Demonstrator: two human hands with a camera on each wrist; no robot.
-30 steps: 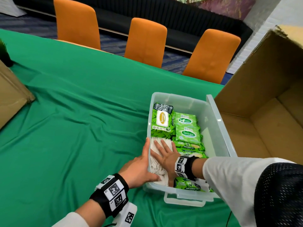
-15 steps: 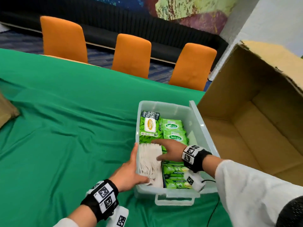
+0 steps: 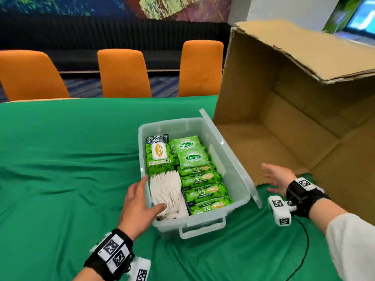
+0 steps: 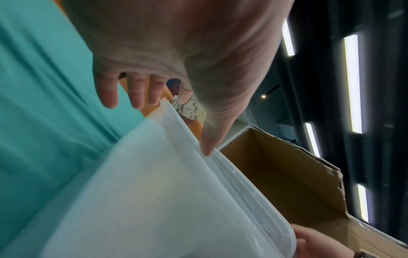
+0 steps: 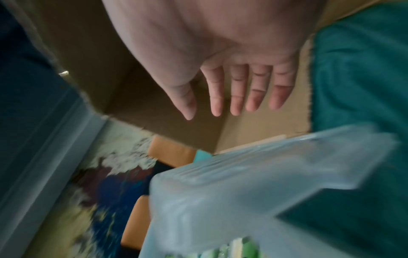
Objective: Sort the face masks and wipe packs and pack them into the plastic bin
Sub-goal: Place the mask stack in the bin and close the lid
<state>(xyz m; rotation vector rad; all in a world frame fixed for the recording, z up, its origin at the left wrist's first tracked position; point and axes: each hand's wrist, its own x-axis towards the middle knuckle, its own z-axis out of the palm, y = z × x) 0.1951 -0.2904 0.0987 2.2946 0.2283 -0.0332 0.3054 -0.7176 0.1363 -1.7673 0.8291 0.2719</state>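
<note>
The left hand (image 3: 138,201) grips the near left corner of the plastic bin (image 3: 236,173), thumb hooked over the rim onto the white face masks (image 3: 167,189), fingers outside the wall. The right hand (image 3: 277,178) hangs open and empty beside the lid (image 3: 229,157) propped on the bin's right side, near the cardboard box (image 3: 284,126). Green wipe packs (image 3: 203,179) fill the rest. Likely the lid comes next: steady the bin, lift the lid by its edge, seat it squarely without snagging the masks.
</note>
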